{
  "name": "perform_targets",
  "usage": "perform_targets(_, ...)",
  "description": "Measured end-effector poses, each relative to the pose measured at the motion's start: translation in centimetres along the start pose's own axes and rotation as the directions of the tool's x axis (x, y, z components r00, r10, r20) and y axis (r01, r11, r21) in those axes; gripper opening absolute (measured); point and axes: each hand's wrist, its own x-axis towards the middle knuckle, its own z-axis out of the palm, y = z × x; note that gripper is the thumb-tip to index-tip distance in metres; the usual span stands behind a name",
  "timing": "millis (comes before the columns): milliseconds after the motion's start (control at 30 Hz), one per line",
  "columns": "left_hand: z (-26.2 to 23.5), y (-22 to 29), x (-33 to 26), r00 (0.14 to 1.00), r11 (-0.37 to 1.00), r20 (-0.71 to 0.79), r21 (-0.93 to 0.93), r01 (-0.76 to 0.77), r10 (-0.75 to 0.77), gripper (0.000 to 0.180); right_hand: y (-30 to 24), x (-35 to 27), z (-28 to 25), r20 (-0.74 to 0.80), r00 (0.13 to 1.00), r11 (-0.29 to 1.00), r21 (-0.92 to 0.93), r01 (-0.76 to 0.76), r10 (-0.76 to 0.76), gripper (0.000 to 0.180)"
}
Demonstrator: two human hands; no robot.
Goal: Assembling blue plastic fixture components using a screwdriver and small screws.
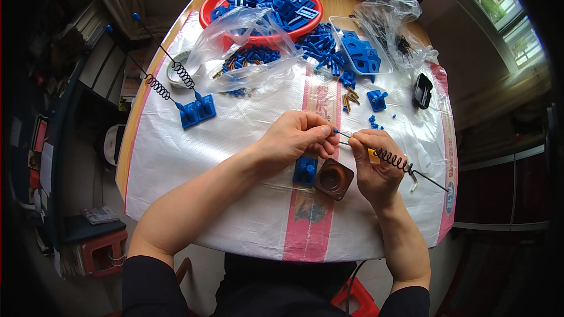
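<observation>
My right hand (376, 170) is closed around a black coiled spring wire (395, 160), whose straight ends stick out on both sides. Part of a yellow-handled tool (372, 153) shows in the same grip, though its kind is mostly hidden. With thumb and forefinger pinched, my left hand (291, 141) holds a small blue cap (336, 131) at the wire's left tip. Beneath my hands, a blue plastic block (305, 171) with a peg lies beside a dark brown square dish (333, 179) with a round hollow.
A red basin (205, 22) of blue parts stands at the back. Clear plastic bags (202, 61), blue pegs (323, 47), a clear tray (385, 69), brass screws (351, 100) and a black case (422, 91) lie around. An assembled blue base (198, 111) bears two upright springs at left.
</observation>
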Motion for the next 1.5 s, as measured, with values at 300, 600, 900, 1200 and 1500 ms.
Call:
perform_targets(300, -0.5, 0.0, 0.1, 0.999, 1.0, 0.045, 0.013, 0.016, -0.017, 0.022, -0.4, -0.4, -0.2, 0.018, 0.997, 0.995, -0.058, -0.078, 0.079, 0.013)
perform_targets(600, -0.6, -0.3, 0.2, 0.999, 1.0, 0.028, 0.006, 0.019, -0.019, 0.021, -1.0, 0.0, -0.4, 0.002, 0.999, 0.997, -0.074, -0.035, 0.035, 0.014)
perform_targets(900, -0.6, -0.3, 0.1, 0.999, 1.0, 0.045, 0.022, 0.007, -0.008, 0.021, -0.8, -0.1, -0.4, 0.0, 1.0, 0.996, -0.082, -0.015, 0.015, 0.013)
perform_targets(1200, -0.3, -0.1, 0.1, 1.0, 1.0, 0.017, 0.012, 0.022, -0.022, 0.021, -1.2, 0.0, -0.7, 0.009, 0.999, 0.996, -0.082, -0.046, 0.047, 0.014)
perform_targets(1500, 0.0, 0.1, -0.1, 1.0, 0.999, 0.008, 0.03, 0.024, -0.024, 0.021, -1.2, 0.1, -0.9, 0.007, 0.999, 0.997, -0.056, -0.046, 0.046, 0.014)
